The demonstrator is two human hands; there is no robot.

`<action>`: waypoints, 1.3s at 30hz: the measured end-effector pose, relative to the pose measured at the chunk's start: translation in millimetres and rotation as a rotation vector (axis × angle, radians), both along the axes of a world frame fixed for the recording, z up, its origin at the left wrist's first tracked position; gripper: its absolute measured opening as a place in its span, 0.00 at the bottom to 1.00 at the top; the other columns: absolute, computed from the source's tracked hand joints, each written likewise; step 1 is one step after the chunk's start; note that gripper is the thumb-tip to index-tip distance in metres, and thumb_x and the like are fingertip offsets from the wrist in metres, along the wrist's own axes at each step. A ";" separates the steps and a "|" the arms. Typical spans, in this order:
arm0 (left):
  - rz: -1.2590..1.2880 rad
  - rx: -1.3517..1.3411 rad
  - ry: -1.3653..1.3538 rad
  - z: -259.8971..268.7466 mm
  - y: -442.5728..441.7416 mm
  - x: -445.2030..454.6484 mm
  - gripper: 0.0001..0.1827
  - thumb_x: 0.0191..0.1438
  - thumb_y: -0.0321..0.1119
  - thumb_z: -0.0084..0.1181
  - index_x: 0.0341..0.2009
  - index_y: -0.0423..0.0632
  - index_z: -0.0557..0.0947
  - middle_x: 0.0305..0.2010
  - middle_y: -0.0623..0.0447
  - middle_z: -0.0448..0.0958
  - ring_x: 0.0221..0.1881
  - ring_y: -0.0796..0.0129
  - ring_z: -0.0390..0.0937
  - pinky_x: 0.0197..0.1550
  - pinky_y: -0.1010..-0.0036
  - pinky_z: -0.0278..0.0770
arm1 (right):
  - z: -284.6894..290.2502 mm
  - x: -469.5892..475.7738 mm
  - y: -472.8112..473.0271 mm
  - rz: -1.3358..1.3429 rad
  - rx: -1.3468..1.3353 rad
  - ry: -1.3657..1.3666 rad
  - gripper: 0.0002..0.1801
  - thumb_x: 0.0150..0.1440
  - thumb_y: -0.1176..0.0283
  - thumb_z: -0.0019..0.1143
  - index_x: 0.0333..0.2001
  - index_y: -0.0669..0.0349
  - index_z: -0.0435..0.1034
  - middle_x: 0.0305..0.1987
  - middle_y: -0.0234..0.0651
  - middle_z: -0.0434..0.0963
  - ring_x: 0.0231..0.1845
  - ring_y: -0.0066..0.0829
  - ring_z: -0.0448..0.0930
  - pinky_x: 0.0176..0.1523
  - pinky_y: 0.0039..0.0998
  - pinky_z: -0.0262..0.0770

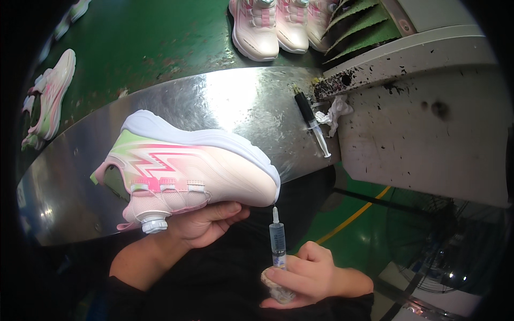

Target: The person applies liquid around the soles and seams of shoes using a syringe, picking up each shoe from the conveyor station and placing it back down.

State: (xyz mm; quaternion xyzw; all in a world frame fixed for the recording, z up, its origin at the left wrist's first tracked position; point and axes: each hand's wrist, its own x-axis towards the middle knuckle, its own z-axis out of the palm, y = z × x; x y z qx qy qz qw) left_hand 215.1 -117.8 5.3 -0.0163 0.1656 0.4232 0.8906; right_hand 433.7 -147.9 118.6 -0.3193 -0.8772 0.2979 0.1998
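A pink, white and green sneaker with a white sole and a dial closure is held on its side, toe to the right. My left hand grips it from below, around the upper, some fingers hidden behind it. In my right hand is a clear plastic syringe, pointing up, its tip at the edge of the toe where sole and upper meet. A crumpled whitish wad sits among the fingers at the syringe's lower end.
Beyond the metal ledge runs a green surface bearing more sneakers, one at far left. A dark-filled syringe and crumpled tissue lie on the ledge by a stained metal housing with green flaps.
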 end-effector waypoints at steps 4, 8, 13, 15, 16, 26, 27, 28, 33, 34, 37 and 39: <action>0.003 0.007 -0.036 -1.6 -1.9 -0.9 0.17 0.53 0.21 0.54 0.49 0.47 0.75 0.48 0.50 0.75 0.50 0.63 0.75 0.50 0.71 0.78 | -6.7 -4.7 -2.6 -0.002 0.108 -0.053 0.24 0.39 0.58 0.69 0.41 0.55 0.74 0.25 0.26 0.69 0.18 0.21 0.57 0.19 0.18 0.53; -0.002 -0.034 -0.018 7.8 0.3 -1.5 0.14 0.52 0.21 0.56 0.45 0.45 0.77 0.43 0.51 0.77 0.45 0.68 0.76 0.48 0.74 0.78 | -13.3 -8.9 -3.4 -0.003 0.228 -0.099 0.21 0.40 0.59 0.67 0.40 0.52 0.75 0.25 0.26 0.68 0.18 0.20 0.56 0.19 0.18 0.53; -0.003 -0.005 -0.031 7.3 0.7 -2.5 0.14 0.53 0.22 0.55 0.46 0.45 0.76 0.44 0.51 0.77 0.46 0.68 0.76 0.48 0.75 0.78 | -21.0 -12.7 -5.0 -0.019 0.317 -0.117 0.23 0.35 0.55 0.70 0.35 0.50 0.75 0.23 0.21 0.70 0.16 0.18 0.55 0.18 0.17 0.49; -0.002 0.006 -0.039 9.2 1.5 -2.5 0.15 0.54 0.23 0.54 0.47 0.46 0.76 0.45 0.51 0.76 0.47 0.68 0.75 0.47 0.75 0.78 | -21.9 -12.9 -5.7 -0.020 0.335 -0.123 0.23 0.35 0.54 0.70 0.36 0.49 0.74 0.23 0.21 0.70 0.16 0.18 0.55 0.18 0.17 0.49; 0.001 0.007 -0.039 8.5 1.1 -2.5 0.15 0.54 0.23 0.54 0.47 0.46 0.76 0.45 0.51 0.76 0.47 0.68 0.75 0.47 0.75 0.78 | -22.0 -12.8 -6.3 -0.013 0.337 -0.140 0.21 0.39 0.56 0.67 0.38 0.50 0.75 0.24 0.24 0.68 0.17 0.19 0.56 0.19 0.17 0.51; 0.002 0.033 -0.058 8.5 2.0 -3.9 0.17 0.54 0.22 0.53 0.49 0.45 0.74 0.48 0.50 0.75 0.49 0.66 0.75 0.47 0.74 0.79 | -26.2 -14.4 -10.5 -0.001 0.336 -0.204 0.20 0.42 0.58 0.66 0.40 0.49 0.74 0.25 0.25 0.67 0.18 0.20 0.56 0.20 0.18 0.53; 0.003 0.015 -0.034 10.0 0.7 -7.9 0.16 0.54 0.22 0.54 0.49 0.45 0.75 0.47 0.50 0.76 0.49 0.66 0.75 0.47 0.74 0.78 | -27.2 -15.0 -11.2 0.010 0.340 -0.185 0.20 0.42 0.58 0.66 0.40 0.49 0.74 0.25 0.25 0.67 0.18 0.20 0.56 0.20 0.18 0.53; 0.020 0.017 -0.013 9.2 -2.1 -9.4 0.16 0.54 0.22 0.54 0.49 0.45 0.75 0.47 0.50 0.76 0.49 0.66 0.75 0.47 0.74 0.78 | -28.0 -13.6 -14.3 -0.005 0.406 -0.063 0.19 0.42 0.57 0.67 0.39 0.47 0.74 0.25 0.24 0.68 0.18 0.20 0.57 0.20 0.18 0.52; -0.013 0.049 -0.164 -0.6 -30.9 -23.4 0.15 0.52 0.21 0.55 0.46 0.44 0.76 0.44 0.48 0.77 0.47 0.62 0.75 0.48 0.66 0.76 | -40.3 3.2 -5.2 -0.109 0.495 0.090 0.25 0.40 0.54 0.69 0.41 0.50 0.71 0.29 0.25 0.70 0.21 0.23 0.59 0.28 0.24 0.55; 0.006 0.053 -0.112 6.4 -41.1 -31.1 0.20 0.52 0.21 0.54 0.50 0.44 0.73 0.46 0.46 0.76 0.48 0.58 0.75 0.50 0.63 0.74 | -46.7 8.1 5.3 -0.147 0.469 0.024 0.26 0.41 0.53 0.69 0.41 0.52 0.71 0.31 0.27 0.71 0.23 0.25 0.61 0.30 0.26 0.56; 0.033 -0.115 0.226 34.0 -69.9 -63.8 0.45 0.42 0.29 0.64 0.64 0.42 0.54 0.59 0.42 0.66 0.57 0.55 0.69 0.59 0.59 0.66 | -81.3 10.3 47.7 -0.247 0.472 -0.091 0.28 0.40 0.52 0.68 0.43 0.53 0.71 0.38 0.30 0.73 0.33 0.30 0.64 0.37 0.29 0.60; 0.103 -0.064 0.391 51.7 -78.9 -82.0 0.49 0.38 0.28 0.65 0.63 0.37 0.53 0.58 0.40 0.66 0.58 0.55 0.69 0.60 0.61 0.66 | -104.8 3.3 69.7 -0.270 0.458 -0.087 0.36 0.32 0.53 0.74 0.45 0.54 0.70 0.40 0.32 0.74 0.40 0.34 0.66 0.46 0.31 0.60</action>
